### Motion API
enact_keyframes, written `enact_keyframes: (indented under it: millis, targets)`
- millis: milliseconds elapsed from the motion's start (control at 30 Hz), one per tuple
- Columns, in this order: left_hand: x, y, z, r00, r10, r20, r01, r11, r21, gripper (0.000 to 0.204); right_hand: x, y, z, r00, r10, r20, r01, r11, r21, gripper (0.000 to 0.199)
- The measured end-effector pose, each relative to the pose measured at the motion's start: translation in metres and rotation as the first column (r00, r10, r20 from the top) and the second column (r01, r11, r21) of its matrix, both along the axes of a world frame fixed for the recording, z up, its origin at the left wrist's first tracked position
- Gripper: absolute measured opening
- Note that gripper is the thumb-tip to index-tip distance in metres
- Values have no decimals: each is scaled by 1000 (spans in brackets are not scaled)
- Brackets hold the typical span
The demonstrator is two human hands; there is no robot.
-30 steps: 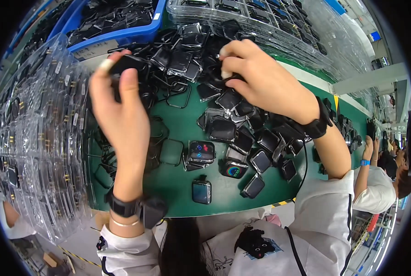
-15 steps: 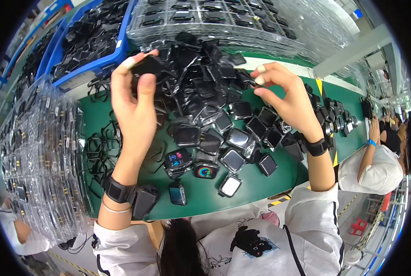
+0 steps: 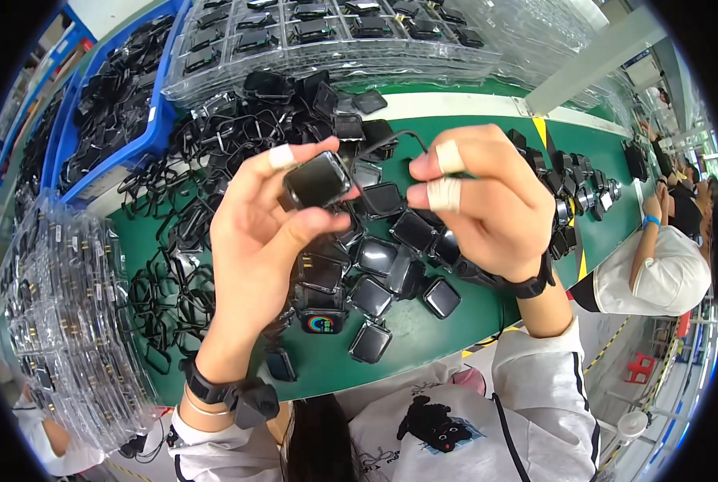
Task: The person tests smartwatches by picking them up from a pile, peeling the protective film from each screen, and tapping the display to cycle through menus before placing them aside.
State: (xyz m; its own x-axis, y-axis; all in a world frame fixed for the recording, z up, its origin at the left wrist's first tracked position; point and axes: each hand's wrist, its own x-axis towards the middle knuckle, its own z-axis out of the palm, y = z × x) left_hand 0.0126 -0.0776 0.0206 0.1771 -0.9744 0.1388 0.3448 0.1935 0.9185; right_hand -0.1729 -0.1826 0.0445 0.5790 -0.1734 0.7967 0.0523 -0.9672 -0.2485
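Note:
My left hand (image 3: 250, 233) grips a square black watch case (image 3: 317, 181) between thumb and fingers, its glossy dark face upward. Close by on the right, my right hand (image 3: 491, 197) pinches a thin bent black frame (image 3: 405, 134) that reaches toward the case; whether the two touch is unclear. White wraps cover some of my fingertips. Beneath and in front of my hands, several similar watch cases (image 3: 373, 255) lie loose on the green table (image 3: 407, 341). One watch (image 3: 321, 323) shows a coloured ring on its lit screen. Thin black frames (image 3: 154, 301) are heaped beside my left forearm.
A blue bin (image 3: 126, 165) full of black parts stands at the far left. Stacked clear trays (image 3: 327, 52) line the back, with another tray stack (image 3: 70, 321) at left. More black watches (image 3: 588, 193) lie right, near a metal post (image 3: 596, 64). A co-worker (image 3: 644, 269) sits beyond.
Both hands have come closer together; the left moved nearer to me with the watch case now plainly visible. My right hand now holds a thin frame. The heap of wrapped black pieces looks smaller.

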Motion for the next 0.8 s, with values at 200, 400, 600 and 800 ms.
enact_keyframes:
  millis: [200, 400, 600, 800]
  targets:
    - [-8, 15, -13, 984, -27, -175, 18, 999, -49, 53, 3, 8, -9, 999, 32, -33, -32, 999, 19, 29]
    - [-10, 24, -14, 992, -100, -72, 97, 994, -45, 44, 10, 16, -18, 978, 169, -121, -135, 960, 245, 22]
    - [-9, 32, -23, 988, -115, 102, 109, 992, 61, 42, 12, 24, -27, 980, 187, 69, -139, 394, 909, 36]
    - [-13, 29, -26, 999, 38, -26, -38, 999, 8, 47, 24, -9, -18, 860, 507, 50, -151, 161, 975, 19]
